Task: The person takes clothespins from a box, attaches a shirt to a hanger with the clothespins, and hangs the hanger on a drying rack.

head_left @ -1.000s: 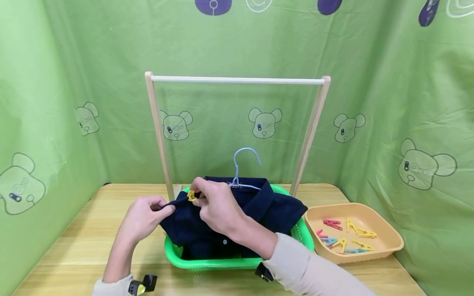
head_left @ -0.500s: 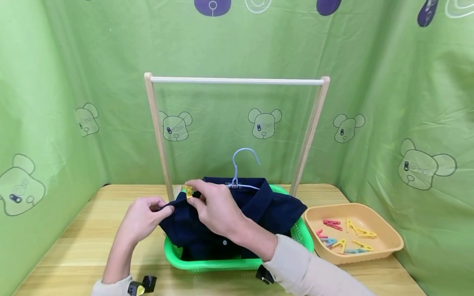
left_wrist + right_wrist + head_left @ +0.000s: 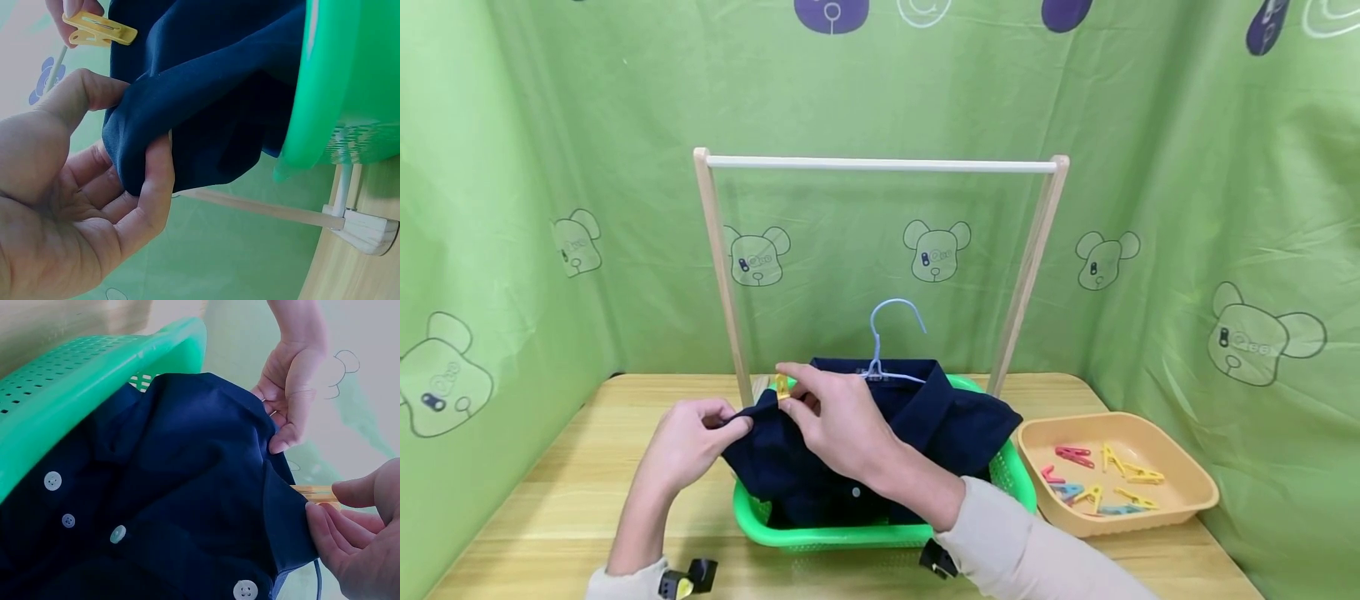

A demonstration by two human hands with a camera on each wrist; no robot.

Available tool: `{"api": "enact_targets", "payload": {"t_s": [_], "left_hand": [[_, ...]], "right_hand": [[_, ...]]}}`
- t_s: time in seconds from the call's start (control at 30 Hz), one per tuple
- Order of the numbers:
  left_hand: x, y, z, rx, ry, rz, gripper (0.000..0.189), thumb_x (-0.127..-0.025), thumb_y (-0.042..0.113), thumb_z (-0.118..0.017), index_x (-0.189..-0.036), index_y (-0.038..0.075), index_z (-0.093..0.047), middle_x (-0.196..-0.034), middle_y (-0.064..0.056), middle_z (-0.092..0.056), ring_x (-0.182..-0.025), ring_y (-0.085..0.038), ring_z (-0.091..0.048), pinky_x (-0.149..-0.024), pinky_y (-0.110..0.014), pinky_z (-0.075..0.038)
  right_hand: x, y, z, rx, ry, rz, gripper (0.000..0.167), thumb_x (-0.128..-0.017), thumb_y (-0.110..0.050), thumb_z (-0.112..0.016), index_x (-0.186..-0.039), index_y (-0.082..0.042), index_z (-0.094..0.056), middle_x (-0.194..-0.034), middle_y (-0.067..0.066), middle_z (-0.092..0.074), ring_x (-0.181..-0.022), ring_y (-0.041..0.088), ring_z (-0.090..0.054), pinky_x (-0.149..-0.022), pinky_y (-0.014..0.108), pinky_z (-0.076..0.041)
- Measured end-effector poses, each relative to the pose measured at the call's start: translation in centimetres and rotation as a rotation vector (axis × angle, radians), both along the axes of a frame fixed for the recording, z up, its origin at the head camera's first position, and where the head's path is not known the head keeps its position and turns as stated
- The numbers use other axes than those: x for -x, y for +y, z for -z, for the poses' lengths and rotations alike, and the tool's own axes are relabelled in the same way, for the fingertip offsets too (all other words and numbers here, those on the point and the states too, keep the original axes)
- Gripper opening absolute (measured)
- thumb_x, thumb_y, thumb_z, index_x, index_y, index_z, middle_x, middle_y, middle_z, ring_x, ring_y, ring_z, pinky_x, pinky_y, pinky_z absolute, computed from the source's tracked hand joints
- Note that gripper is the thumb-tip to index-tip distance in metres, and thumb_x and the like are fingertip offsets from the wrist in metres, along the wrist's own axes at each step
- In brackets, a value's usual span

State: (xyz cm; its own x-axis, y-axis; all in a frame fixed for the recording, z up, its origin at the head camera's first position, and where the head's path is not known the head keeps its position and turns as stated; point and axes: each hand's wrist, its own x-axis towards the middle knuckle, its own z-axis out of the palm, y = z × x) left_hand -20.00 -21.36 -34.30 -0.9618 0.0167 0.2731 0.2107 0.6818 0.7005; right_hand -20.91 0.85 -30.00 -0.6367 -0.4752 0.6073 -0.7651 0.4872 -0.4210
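Observation:
A dark navy shirt (image 3: 805, 467) with white buttons lies in a green basket (image 3: 850, 536), a light blue hanger (image 3: 877, 333) rising from its collar. My left hand (image 3: 681, 446) pinches the shirt at the left shoulder and sleeve; in the left wrist view the thumb and fingers (image 3: 158, 172) fold round the cloth. Between thumb and fingertips, my right hand (image 3: 850, 425) pinches a yellow clothespin (image 3: 782, 387) at the shirt's upper edge, left of the collar. In the left wrist view the clothespin's tip overlaps the edge of the cloth.
To the right stands an orange tray (image 3: 1176, 510) with several red, yellow and blue clothespins. A wooden rack with a white bar (image 3: 880, 164) rises behind the basket. Green curtains with bear prints surround the wooden table (image 3: 565, 450).
The right hand has shifted slightly left with the clothespin, which has turned more upright at the shirt's edge. The left hand keeps its pinch on the shirt with hardly any motion.

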Motion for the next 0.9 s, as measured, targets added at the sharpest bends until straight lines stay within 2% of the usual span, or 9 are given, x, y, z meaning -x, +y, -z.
{"api": "enact_targets", "payload": {"t_s": [0.67, 0.9], "left_hand": [[0.1, 0.0, -0.1, 0.008, -0.007, 0.000, 0.022, -0.089, 0.028, -0.073, -0.073, 0.016, -0.065, -0.069, 0.002, -0.058, -0.066, -0.017, -0.051, -0.060, -0.029, -0.039], [0.1, -0.1, 0.0, 0.005, -0.014, 0.000, 0.021, -0.090, 0.029, -0.072, -0.074, 0.015, -0.066, -0.071, 0.002, -0.060, -0.068, -0.017, -0.052, -0.061, -0.029, -0.040]], "right_hand": [[-0.5, 1.3, -0.2, -0.001, -0.014, 0.043, 0.035, -0.094, -0.012, -0.070, -0.129, -0.011, -0.066, -0.082, -0.004, -0.072, -0.072, 0.004, -0.064, -0.070, 0.021, -0.054], [-0.6, 1.8, -0.3, 0.008, 0.039, 0.061, 0.025, -0.095, -0.013, -0.070, -0.120, -0.010, -0.068, -0.078, -0.005, -0.070, -0.070, 0.004, -0.062, -0.069, 0.022, -0.053]]}}
